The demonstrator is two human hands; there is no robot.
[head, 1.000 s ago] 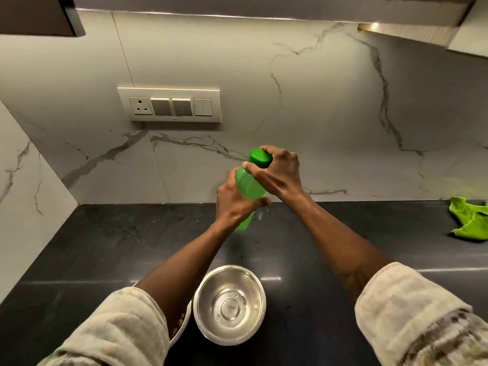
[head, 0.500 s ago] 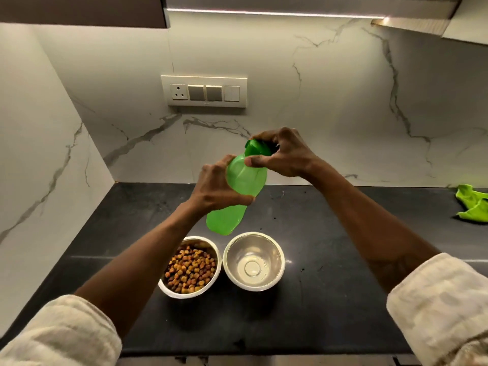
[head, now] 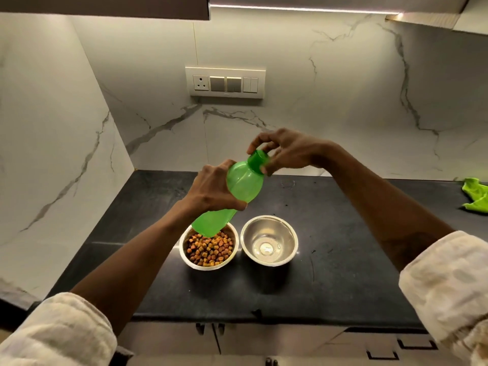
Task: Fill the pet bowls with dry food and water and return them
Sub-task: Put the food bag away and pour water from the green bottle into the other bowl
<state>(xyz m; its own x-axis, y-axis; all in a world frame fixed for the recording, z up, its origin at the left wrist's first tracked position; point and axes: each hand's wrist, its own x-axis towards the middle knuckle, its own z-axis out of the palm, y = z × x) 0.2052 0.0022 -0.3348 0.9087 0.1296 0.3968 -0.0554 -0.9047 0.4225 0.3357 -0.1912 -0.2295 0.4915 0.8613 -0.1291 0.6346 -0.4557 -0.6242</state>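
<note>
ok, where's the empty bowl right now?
Head view: the empty steel bowl sits on the black counter, just right of the kibble bowl, below the green bottle.

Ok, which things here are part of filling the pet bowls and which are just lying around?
Part of the job:
green bottle, held by both hands
its cap
bowl of dry food
empty steel bowl

Just lying about:
green cloth
wall switch panel

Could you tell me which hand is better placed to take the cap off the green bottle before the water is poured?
The right hand: its fingers already curl around the cap. The left hand is wrapped around the green bottle, steadying it tilted above the bowls.
</note>
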